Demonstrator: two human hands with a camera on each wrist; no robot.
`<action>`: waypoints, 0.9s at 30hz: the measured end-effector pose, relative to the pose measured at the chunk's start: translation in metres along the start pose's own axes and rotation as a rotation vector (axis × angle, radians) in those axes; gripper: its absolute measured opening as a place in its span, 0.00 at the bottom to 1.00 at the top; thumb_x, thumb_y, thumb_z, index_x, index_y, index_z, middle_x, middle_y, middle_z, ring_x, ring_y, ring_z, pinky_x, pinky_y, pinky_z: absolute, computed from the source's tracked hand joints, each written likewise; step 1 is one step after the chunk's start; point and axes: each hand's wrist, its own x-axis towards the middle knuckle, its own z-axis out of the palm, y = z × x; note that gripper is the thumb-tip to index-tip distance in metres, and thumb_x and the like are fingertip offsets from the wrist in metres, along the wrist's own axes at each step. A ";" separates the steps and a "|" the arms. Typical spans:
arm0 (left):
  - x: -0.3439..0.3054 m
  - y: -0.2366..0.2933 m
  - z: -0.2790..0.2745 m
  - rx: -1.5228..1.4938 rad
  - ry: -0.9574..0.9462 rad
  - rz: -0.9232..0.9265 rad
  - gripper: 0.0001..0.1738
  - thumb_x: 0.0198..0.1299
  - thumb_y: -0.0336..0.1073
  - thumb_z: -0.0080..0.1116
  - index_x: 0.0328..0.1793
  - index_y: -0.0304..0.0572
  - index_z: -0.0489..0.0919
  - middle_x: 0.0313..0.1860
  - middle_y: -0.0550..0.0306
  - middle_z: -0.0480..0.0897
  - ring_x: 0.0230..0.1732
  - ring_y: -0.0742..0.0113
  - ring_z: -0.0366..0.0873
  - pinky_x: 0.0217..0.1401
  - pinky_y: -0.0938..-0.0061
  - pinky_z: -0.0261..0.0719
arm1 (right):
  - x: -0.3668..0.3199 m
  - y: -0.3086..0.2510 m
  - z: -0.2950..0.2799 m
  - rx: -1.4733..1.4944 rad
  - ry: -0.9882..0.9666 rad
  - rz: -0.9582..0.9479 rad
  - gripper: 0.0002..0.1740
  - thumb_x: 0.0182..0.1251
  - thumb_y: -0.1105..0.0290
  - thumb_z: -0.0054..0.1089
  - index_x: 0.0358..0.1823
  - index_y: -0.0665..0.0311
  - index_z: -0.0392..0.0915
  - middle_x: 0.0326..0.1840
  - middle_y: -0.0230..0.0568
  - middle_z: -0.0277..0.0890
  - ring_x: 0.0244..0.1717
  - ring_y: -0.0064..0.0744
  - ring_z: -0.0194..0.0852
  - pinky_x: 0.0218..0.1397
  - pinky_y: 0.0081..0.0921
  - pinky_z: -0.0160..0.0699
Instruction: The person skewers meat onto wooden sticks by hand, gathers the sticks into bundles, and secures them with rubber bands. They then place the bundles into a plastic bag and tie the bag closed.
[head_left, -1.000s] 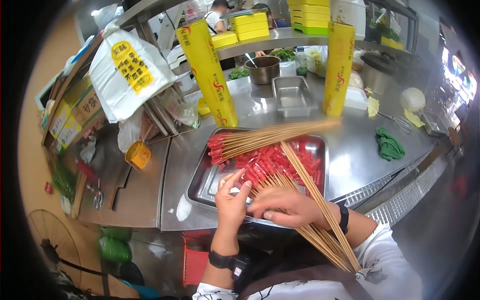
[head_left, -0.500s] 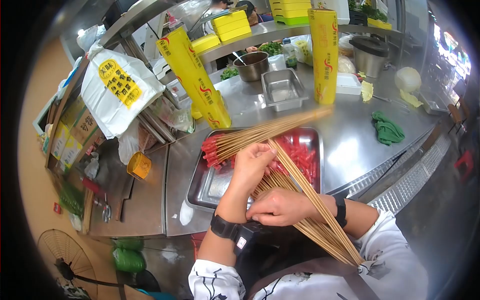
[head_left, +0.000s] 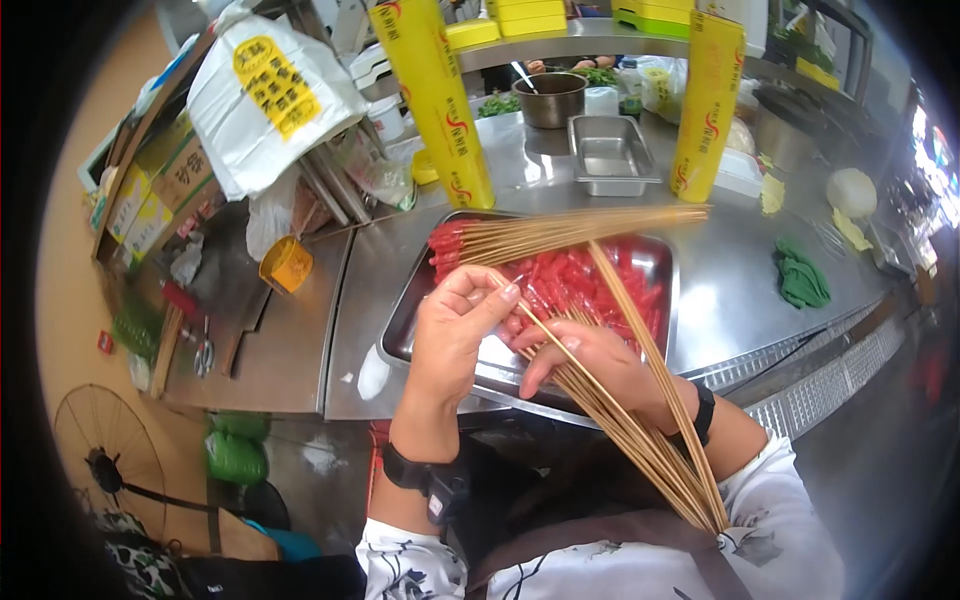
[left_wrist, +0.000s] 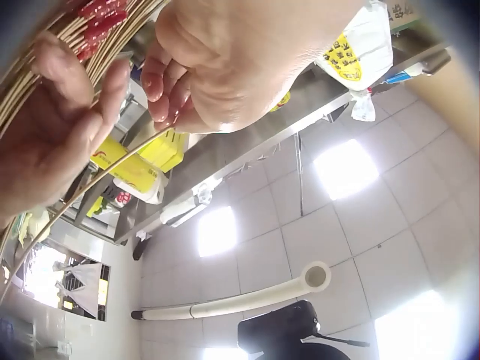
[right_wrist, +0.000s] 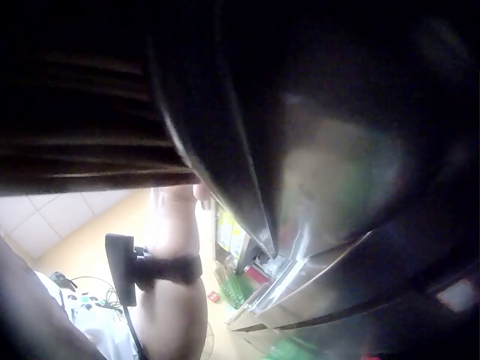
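My left hand [head_left: 450, 335] is over the front of a metal tray [head_left: 398, 335], pinching one thin wooden skewer [head_left: 540, 322] near its end. In the left wrist view, a glossy red bit shows at those fingertips [left_wrist: 177, 112]. My right hand [head_left: 600, 365] lies beside that skewer with loosely bent fingers, above a bundle of skewers [head_left: 625, 430] that runs toward my body. A few longer-looking skewers [head_left: 640, 320] cross over my right forearm. Red glossy pieces [head_left: 570, 280] fill much of the tray. Red-tipped skewers [head_left: 580, 232] lie fanned across its back edge.
Two yellow rolls [head_left: 440, 100] [head_left: 708, 110] stand behind the tray, with an empty steel pan [head_left: 612, 150] and a pot [head_left: 550, 100] between them. A green cloth [head_left: 800, 277] lies to the right. On the left are a white bag [head_left: 270, 90] and a yellow tub [head_left: 286, 264].
My left hand, with fingers spread at the tray a second ago, moved up to the pieces and now pinches a skewer. My right hand's fingers have loosened and turned upward. The head view shifted.
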 end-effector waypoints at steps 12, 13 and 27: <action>0.041 -0.065 -0.084 1.259 0.033 0.050 0.14 0.53 0.29 0.57 0.48 0.42 0.80 0.44 0.48 0.81 0.46 0.52 0.79 0.49 0.63 0.76 | 0.004 -0.007 0.001 -0.365 -0.025 0.007 0.17 0.73 0.68 0.39 0.58 0.69 0.68 0.27 0.31 0.78 0.33 0.18 0.72 0.41 0.20 0.68; 0.044 -0.067 -0.084 1.302 -0.003 0.096 0.14 0.52 0.29 0.57 0.47 0.43 0.80 0.45 0.48 0.81 0.46 0.51 0.79 0.49 0.62 0.76 | 0.004 -0.006 0.000 -0.349 -0.028 0.009 0.17 0.73 0.68 0.40 0.58 0.69 0.68 0.27 0.31 0.77 0.33 0.18 0.72 0.40 0.20 0.68; 0.059 -0.074 -0.081 1.554 -0.208 0.053 0.14 0.49 0.31 0.59 0.44 0.44 0.77 0.37 0.46 0.81 0.41 0.48 0.79 0.43 0.58 0.76 | 0.002 -0.005 -0.002 -0.313 -0.045 0.008 0.17 0.73 0.69 0.41 0.59 0.69 0.67 0.25 0.30 0.74 0.29 0.18 0.72 0.36 0.18 0.70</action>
